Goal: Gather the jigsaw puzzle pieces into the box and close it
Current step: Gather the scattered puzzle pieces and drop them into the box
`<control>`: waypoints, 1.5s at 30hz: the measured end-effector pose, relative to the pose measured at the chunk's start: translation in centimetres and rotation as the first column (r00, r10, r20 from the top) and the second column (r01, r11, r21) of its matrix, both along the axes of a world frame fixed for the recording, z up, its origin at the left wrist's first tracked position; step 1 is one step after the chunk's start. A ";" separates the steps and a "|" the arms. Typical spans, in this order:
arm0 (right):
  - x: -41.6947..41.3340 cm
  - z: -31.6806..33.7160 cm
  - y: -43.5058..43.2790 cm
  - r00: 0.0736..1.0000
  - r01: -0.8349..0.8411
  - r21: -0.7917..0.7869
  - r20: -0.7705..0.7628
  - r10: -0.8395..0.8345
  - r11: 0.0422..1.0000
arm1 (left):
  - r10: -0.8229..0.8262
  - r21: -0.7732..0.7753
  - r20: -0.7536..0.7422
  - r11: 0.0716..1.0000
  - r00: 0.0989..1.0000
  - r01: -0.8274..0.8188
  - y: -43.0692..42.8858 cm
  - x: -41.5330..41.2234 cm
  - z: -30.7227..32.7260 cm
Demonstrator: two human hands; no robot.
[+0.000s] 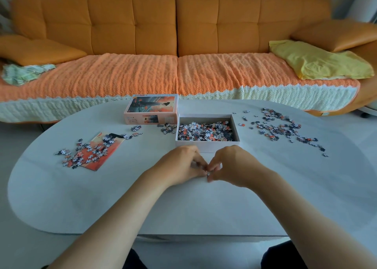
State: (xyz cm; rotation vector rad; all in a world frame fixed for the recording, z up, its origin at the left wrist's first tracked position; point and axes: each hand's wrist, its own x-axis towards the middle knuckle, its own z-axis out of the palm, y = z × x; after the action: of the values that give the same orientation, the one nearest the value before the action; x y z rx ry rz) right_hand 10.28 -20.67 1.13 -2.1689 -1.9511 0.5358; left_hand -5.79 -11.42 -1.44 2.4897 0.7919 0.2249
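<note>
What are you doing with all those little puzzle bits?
A person is tidying a jigsaw away. The left hand and right hand pinch a few puzzle pieces on the table, in front of the open box, which already holds a heap. A left pile and a right pile lie loose on either side, and the lid sits behind, off.

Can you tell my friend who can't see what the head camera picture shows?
The left hand and right hand pinch puzzle pieces over a white table, in front of an open box partly filled with pieces. Loose pieces lie scattered on both sides, and the lid sits beside the box, near an orange sofa.
</note>
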 end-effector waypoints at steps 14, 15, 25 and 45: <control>0.5 -0.9 0.5 0.965 0.034 -0.017 -0.261 -0.038 0.999 | 0.039 -0.072 -0.001 0.997 0.999 -0.039 0.1 0.2 -0.2; 0.6 -0.9 0.5 0.962 0.038 -0.023 -0.270 -0.043 0.999 | 0.042 -0.072 -0.001 0.997 0.999 -0.042 0.1 0.2 -0.2; 1.7 -0.6 0.4 0.937 0.134 0.021 -0.327 -0.120 0.991 | 0.054 -0.103 -0.070 0.993 0.996 -0.061 0.1 0.0 0.4; 2.1 -1.2 0.3 0.992 0.061 0.066 -0.115 -0.053 0.996 | 0.202 0.012 0.310 0.976 0.929 -0.216 0.4 0.4 2.2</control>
State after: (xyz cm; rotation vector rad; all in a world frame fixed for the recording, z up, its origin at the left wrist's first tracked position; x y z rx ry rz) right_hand 12.40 -20.36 -0.10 -2.0970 -1.8167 0.5601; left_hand -5.41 -11.07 0.75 2.3285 0.9240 0.6954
